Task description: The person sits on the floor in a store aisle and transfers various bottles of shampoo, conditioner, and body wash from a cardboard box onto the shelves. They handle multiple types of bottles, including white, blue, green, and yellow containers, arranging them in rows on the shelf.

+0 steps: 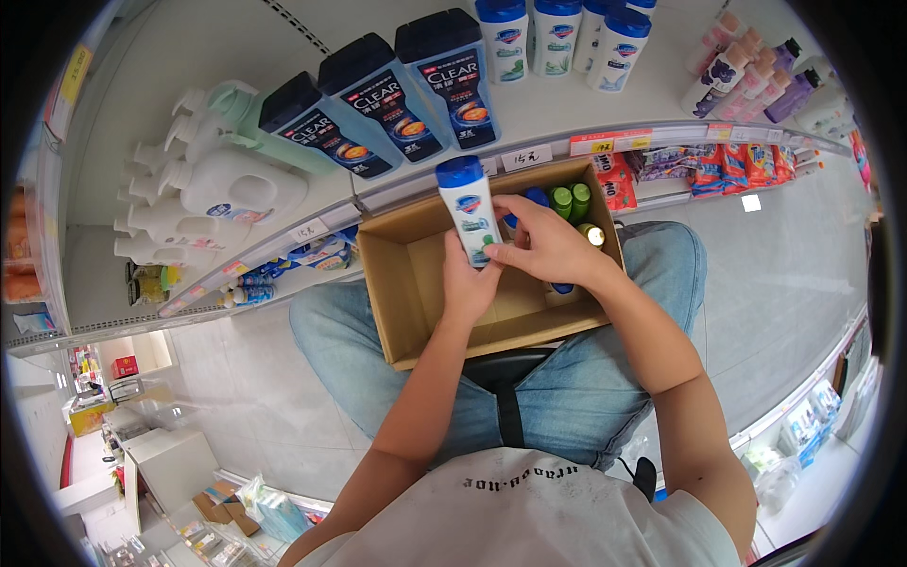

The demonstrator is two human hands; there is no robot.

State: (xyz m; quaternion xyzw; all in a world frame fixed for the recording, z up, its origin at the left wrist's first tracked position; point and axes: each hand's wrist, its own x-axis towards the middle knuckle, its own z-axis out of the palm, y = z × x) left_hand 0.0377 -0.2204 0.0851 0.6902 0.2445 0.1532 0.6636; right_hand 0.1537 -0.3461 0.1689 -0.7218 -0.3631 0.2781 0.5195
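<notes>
Above an open cardboard box [393,298], a white body-wash bottle [469,212] with a blue cap is held upright, its label facing me. My left hand [470,287] grips it around the base. From the right side, my right hand [553,237] also holds the bottle, its thumb near the lower label and its fingers partly hidden behind. Inside the box's right end are green-capped bottles [570,202] and a blue-capped bottle [536,196], partly covered by my right hand and forearm. The box rests across my lap.
Ahead runs a shelf [538,117] with CLEAR shampoo bottles [397,113], several white blue-capped bottles [556,42] and pink and purple bottles [744,81]. White pump jugs [227,188] fill the left part. Detergent bags [737,166] sit on the lower shelf, and grey tile floor [772,276] lies to the right.
</notes>
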